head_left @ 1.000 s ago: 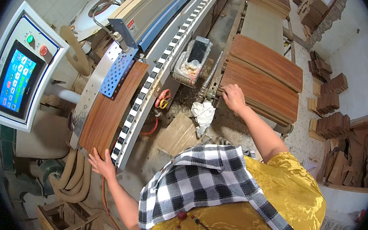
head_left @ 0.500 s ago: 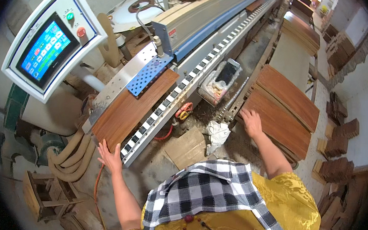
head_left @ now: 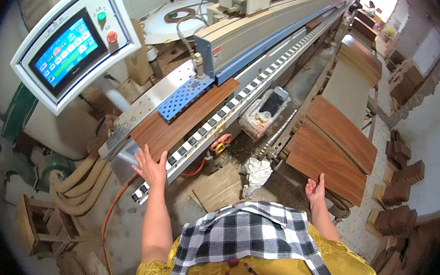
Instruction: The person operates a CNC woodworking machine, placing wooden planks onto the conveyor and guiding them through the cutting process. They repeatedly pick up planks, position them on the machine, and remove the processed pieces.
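Observation:
A long reddish-brown wood plank (head_left: 159, 135) lies on the bed of the edge machine, partly under a perforated blue plate (head_left: 182, 100). Against the plank's near end rests my left hand (head_left: 152, 168), its fingers spread and nothing gripped. On the right, my right hand (head_left: 316, 191) is at the near edge of a stacked reddish-brown board (head_left: 326, 159), palm turned up and fingers apart. Whether those fingers touch the board's edge, I cannot tell. A second board (head_left: 342, 132) lies beside it, just beyond.
A black-and-white chain conveyor (head_left: 211, 122) runs along the machine. A control panel (head_left: 73, 48) stands at upper left. Between machine and stack are a plastic box (head_left: 265, 113), a crumpled white cloth (head_left: 257, 173) and a loose board (head_left: 218, 187). Hoses (head_left: 80, 186) lie at left.
The plank has slid forward and right along the machine, with my left hand following its end. My right hand has moved off the board's top, back to its near edge.

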Tool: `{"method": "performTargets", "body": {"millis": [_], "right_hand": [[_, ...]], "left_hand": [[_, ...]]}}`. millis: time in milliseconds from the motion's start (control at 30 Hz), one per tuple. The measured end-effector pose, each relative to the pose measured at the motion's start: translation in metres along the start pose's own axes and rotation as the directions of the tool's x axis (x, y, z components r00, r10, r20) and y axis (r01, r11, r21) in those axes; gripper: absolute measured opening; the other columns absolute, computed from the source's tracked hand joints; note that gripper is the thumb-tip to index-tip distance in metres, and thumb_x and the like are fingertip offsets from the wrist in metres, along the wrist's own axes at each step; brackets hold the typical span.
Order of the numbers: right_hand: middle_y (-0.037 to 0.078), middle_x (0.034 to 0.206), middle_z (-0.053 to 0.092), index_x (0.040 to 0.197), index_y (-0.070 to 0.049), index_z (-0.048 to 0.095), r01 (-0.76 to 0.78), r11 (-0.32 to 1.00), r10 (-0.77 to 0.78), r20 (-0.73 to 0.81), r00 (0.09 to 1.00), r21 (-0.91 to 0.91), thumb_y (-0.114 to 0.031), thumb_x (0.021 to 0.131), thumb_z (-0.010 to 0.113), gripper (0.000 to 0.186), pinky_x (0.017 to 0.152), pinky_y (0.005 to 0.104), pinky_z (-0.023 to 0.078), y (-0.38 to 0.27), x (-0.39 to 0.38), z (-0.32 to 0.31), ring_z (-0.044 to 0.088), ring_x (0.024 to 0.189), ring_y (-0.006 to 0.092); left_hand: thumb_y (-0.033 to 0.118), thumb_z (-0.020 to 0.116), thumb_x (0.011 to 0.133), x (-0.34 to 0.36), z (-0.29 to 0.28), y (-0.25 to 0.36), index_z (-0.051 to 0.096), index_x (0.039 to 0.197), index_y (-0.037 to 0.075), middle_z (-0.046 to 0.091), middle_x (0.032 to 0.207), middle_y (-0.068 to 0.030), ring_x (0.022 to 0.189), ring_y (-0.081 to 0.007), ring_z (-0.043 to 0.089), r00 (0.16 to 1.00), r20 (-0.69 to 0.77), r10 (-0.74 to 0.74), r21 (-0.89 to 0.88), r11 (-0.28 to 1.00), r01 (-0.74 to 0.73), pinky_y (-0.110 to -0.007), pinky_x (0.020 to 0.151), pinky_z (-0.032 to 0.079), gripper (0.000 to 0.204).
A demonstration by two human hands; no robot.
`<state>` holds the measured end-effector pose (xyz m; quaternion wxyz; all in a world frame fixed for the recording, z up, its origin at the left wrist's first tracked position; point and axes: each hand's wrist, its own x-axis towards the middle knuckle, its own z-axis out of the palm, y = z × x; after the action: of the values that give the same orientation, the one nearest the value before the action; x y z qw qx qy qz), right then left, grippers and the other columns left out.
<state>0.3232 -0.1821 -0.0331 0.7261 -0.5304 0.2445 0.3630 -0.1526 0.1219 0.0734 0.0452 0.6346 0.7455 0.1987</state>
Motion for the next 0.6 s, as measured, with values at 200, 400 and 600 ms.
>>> {"method": "performTargets", "body": {"millis": [200, 400, 600], "right_hand": [[0.004, 0.055, 0.057, 0.063, -0.009, 0.054, -0.035, 0.998, 0.028, 0.129, 0.991, 0.047, -0.048, 0.079, 0.068, 0.044, 0.049, 0.025, 0.046, 0.021, 0.01, -0.024, 0.052, 0.048, 0.014], [0.002, 0.074, 0.062, 0.083, -0.011, 0.057, -0.033, 0.969, -0.005, 0.156, 0.988, 0.245, -0.042, 0.078, 0.07, 0.034, 0.055, 0.0276, 0.047, 0.024, -0.008, -0.063, 0.057, 0.061, 0.0155], [0.003, 0.091, 0.063, 0.099, -0.01, 0.059, 0.125, 0.926, -0.159, 0.069, 0.985, 0.355, -0.022, 0.08, 0.07, 0.025, 0.064, 0.0297, 0.047, -0.008, -0.022, -0.061, 0.058, 0.075, 0.0169]], "left_hand": [[0.047, 0.056, 0.085, 0.001, 0.003, 0.003, 0.037, 0.138, 0.012, 0.032, 0.145, -0.0126, 0.138, -0.03, 0.02, 0.996, 0.057, 0.063, -0.007, 0.998, -0.063, -0.054, 0.11, 0.004, 0.066], [0.04, 0.052, 0.089, 0.003, 0.008, -0.006, 0.039, 0.136, 0.01, 0.035, 0.144, -0.0118, 0.137, -0.0294, 0.023, 0.996, 0.028, 0.085, -0.056, 0.995, -0.084, -0.052, 0.111, 0.005, 0.057], [0.032, 0.051, 0.091, 0.001, 0.007, -0.013, 0.043, 0.134, 0.009, 0.038, 0.142, -0.0113, 0.136, -0.0288, 0.025, 0.992, -0.029, 0.119, -0.206, 0.971, -0.123, -0.05, 0.111, 0.008, 0.05]]}}
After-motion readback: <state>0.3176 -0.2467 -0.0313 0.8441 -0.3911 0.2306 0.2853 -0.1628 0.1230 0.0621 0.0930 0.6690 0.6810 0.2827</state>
